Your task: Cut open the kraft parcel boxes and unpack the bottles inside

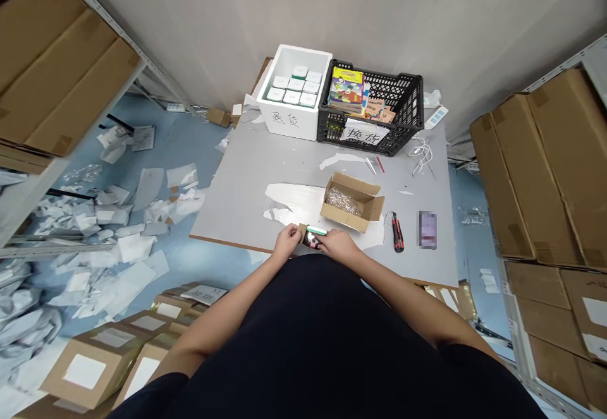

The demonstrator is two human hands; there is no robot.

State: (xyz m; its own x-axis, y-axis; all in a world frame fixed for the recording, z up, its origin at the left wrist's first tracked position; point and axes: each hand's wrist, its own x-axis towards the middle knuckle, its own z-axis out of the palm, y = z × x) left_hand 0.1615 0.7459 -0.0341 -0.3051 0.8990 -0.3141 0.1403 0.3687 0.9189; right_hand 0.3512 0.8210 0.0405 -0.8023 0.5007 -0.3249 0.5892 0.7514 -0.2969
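Small box (313, 238), dark printed face with a pink-and-white figure: held in both hands at the near edge of the grey table (237, 199), close to the wearer's body. Its long axis appears to run left to right, right end slightly nearer the wearer; that end is partly covered by fingers, so its full length cannot be told. Printed face turned up toward the camera; green-and-white side along the far edge. Brown cardboard end points left.

Left hand (287, 242): fingers drawn together, pinching the brown end. Right hand (340, 245): fingers curled, gripping the right end, thumb across it.

Just beyond the right hand: cardboard carton (348, 218), flaps up, mouth upward, long axis roughly left to right; bubble wrap (342, 201) inside, mostly leftward. Right of the carton: red-and-black utility knife (398, 234), long axis near to far, blade end away from wearer. Farther right: pixelated purple item (427, 229), lying lengthwise near to far.
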